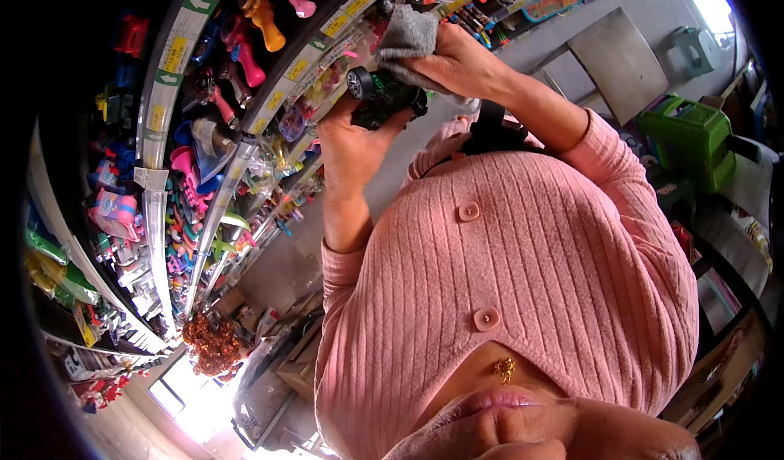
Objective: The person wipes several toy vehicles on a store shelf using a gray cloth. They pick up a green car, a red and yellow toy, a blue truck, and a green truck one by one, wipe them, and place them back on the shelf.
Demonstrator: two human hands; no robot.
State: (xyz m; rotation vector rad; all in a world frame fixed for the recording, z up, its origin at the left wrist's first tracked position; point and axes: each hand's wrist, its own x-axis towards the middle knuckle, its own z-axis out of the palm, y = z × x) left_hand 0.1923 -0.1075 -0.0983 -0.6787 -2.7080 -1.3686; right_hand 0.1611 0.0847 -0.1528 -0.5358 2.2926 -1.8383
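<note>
My left hand (pixel 355 147) grips a black toy car (pixel 383 104) from below, its fingers partly hidden behind it. One wheel with silver spokes shows, along with small green markings on the dark body. A bunched grey cloth (pixel 409 34) is in my right hand (pixel 465 61), pinched between thumb and fingers. The cloth hangs right at the top of the car and appears to touch it. Both hands are held out in front of my body, beside the shelf rows.
Curved store shelves (pixel 288 61) with price strips and packed toys run along the left. At the right are a grey metal panel (pixel 618 61), a green plastic carrier (pixel 689 138) and a pale plastic stool (pixel 695 49). Cardboard boxes (pixel 303 359) stand at the lower left.
</note>
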